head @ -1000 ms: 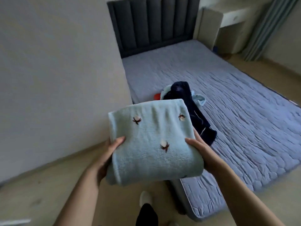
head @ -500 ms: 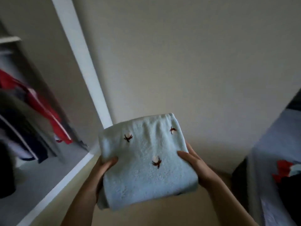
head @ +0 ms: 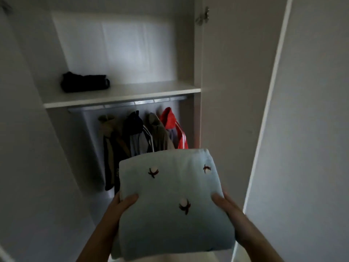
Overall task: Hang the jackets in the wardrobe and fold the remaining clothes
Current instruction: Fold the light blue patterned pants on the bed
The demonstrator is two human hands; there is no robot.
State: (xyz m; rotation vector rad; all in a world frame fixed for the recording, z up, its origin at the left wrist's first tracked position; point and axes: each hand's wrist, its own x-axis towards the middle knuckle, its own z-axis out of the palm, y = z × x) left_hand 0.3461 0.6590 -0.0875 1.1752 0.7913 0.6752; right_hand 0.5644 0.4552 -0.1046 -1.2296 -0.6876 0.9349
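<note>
Below the shelf (head: pixel 120 95), left hand (head: pixel 120 207) and right hand (head: pixel 228 208) are gripping the folded fleece (head: pixel 170 186) by its sides; soft, light, likely floppy, needing support underneath.

Soft cloth against smooth board.
The folded blue cloth (head: pixel 170 201) I hold looks fleecy and matt, with stitched motifs; the wardrobe shelf (head: pixel 132 93) is smooth, matt white board, the rail (head: pixel 128 104) under its front edge dull silvery metal, the hanging jackets (head: pixel 158 133) matt cloth.
</note>
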